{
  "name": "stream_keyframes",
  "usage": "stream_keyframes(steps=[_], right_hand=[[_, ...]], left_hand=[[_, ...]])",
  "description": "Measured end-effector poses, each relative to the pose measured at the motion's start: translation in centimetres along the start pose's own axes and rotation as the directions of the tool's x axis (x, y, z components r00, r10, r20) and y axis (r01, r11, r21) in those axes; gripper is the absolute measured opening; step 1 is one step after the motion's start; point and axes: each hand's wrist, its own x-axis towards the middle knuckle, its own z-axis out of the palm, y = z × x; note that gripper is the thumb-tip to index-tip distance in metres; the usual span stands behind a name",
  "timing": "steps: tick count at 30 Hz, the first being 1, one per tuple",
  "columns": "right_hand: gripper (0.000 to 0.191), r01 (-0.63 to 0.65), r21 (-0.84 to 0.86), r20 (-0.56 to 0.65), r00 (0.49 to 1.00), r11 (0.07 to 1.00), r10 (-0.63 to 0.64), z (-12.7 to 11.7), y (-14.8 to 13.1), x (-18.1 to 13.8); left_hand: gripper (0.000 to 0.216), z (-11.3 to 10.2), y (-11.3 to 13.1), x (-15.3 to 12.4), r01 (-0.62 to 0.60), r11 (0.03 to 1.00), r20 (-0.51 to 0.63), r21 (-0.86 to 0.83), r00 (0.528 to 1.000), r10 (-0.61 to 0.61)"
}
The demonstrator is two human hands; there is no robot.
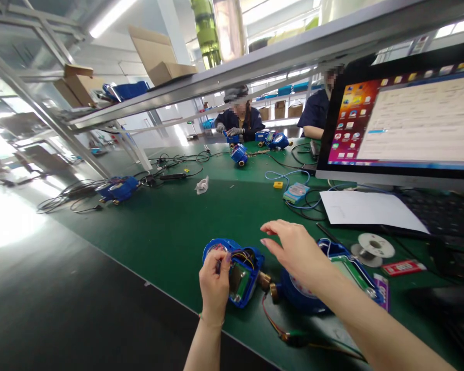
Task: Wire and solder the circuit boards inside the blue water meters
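An opened blue water meter (251, 299) lies on the green table near its front edge, with a circuit board (237, 281) and coloured wires (245, 256) showing inside. My left hand (214, 278) is over its left side, thumb and fingers pinched together beside the wires; what they hold is hidden. My right hand (290, 245) hovers to the right, fingers stretched forward and thumb apart, holding nothing. Beneath my right forearm is a second blue water meter (297, 296), partly hidden, its brass end close to the first meter's brass fitting (264, 281).
A monitor (402, 113), paper sheet (371, 211) and keyboard (436, 211) occupy the right. Near them are a wire spool (375, 247) and a light-blue module (296, 192). More blue meters (118, 189) and cables lie left. A person (242, 118) in gloves works across the table.
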Motion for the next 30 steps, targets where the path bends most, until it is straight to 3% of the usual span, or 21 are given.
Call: stream_keyframes(steps=[2, 4, 5, 7, 9, 10, 12, 15, 20, 26, 30], right_hand=[[0.015, 0.064, 0.000, -0.156, 0.986, 0.998, -0.063, -1.5, 2.0, -3.3], [0.019, 0.083, -0.037, -0.379, 0.921, 0.996, -0.091, -3.6, 5.0, -6.7], [0.024, 0.024, -0.068, -0.451, 0.891, 0.997, -0.053, -4.8, 6.7, -8.3], [0.024, -0.250, -0.133, -0.503, 0.851, 0.959, 0.153, -7.2, 10.3, -11.2], [0.016, -0.514, -0.200, -0.408, 0.818, 0.834, 0.406, -8.8, 13.6, -13.2], [0.015, -0.583, -0.257, -0.315, 0.805, 0.771, 0.504, -9.0, 14.9, -13.9], [0.015, -0.604, -0.378, -0.145, 0.787, 0.701, 0.600, -8.3, 16.5, -14.4], [0.018, -0.573, -0.446, -0.068, 0.787, 0.687, 0.613, -4.9, 16.5, -13.6], [0.022, -0.575, -0.525, -0.104, 0.775, 0.627, 0.624, 0.1, 13.8, -11.6], [0.020, -0.559, -0.550, -0.074, 0.772, 0.620, 0.631, 0.8, 15.1, -12.8], [0.029, -0.544, -0.457, -0.033, 0.801, 0.703, 0.598, -0.2, 17.1, -14.9]], left_hand=[[0.010, -0.2, -0.4, -1.6, -0.053, 0.998, -0.064, 0.027, 0.996, 0.054], [0.007, -0.2, -0.9, -3.0, -0.086, 0.996, -0.126, 0.035, 0.988, 0.089], [0.006, 0.0, -1.0, -3.6, -0.093, 0.995, -0.161, 0.032, 0.982, 0.097], [0.006, 0.7, -1.2, -4.7, -0.092, 0.996, -0.244, 0.012, 0.965, 0.093], [0.005, 1.6, -1.1, -5.4, -0.082, 0.997, -0.315, -0.014, 0.946, 0.073], [0.004, 2.2, -0.9, -5.6, -0.078, 0.997, -0.341, -0.024, 0.938, 0.065], [0.003, 3.2, -0.4, -5.8, -0.076, 0.997, -0.367, -0.033, 0.928, 0.059], [0.001, 4.4, 0.4, -5.6, -0.088, 0.996, -0.372, -0.016, 0.925, 0.076], [0.001, 4.1, 1.3, -4.8, -0.127, 0.990, -0.293, 0.059, 0.946, 0.139], [0.004, 1.8, 2.3, -3.0, -0.255, 0.945, 0.000, 0.202, 0.965, 0.261], [0.005, 1.0, 2.6, -2.4, -0.218, 0.951, 0.012, 0.219, 0.975, 0.221]])
